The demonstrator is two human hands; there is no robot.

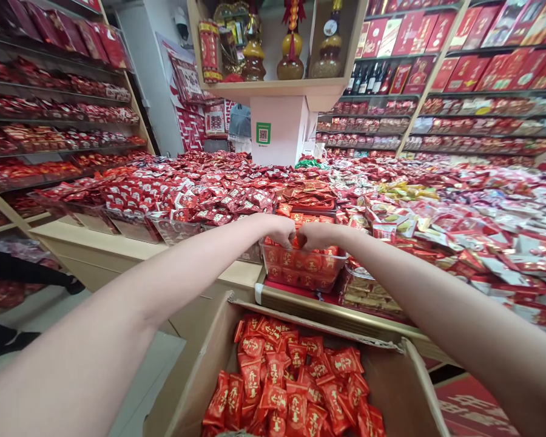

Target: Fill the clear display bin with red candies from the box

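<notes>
Both arms reach forward over a clear plastic bin point(303, 264) of red wrapped candies. My left hand point(282, 230) is closed above the bin's left part, with its fingers curled down. Close beside it, my right hand point(317, 236) is closed too, knuckles toward the left hand. Whatever the fingers hold, if anything, is hidden behind them and among the red wrappers. Nearer to me stands an open cardboard box point(404, 388), with many red candies point(295, 382) with gold print lying in it.
Bins of wrapped sweets point(177, 206) cover the counter point(91, 249) on both sides. A white pillar point(277, 127) with a QR sign rises behind, under a display shelf point(273, 90). Stocked shelves line both walls. A person's dark-clad legs point(22, 267) show at far left.
</notes>
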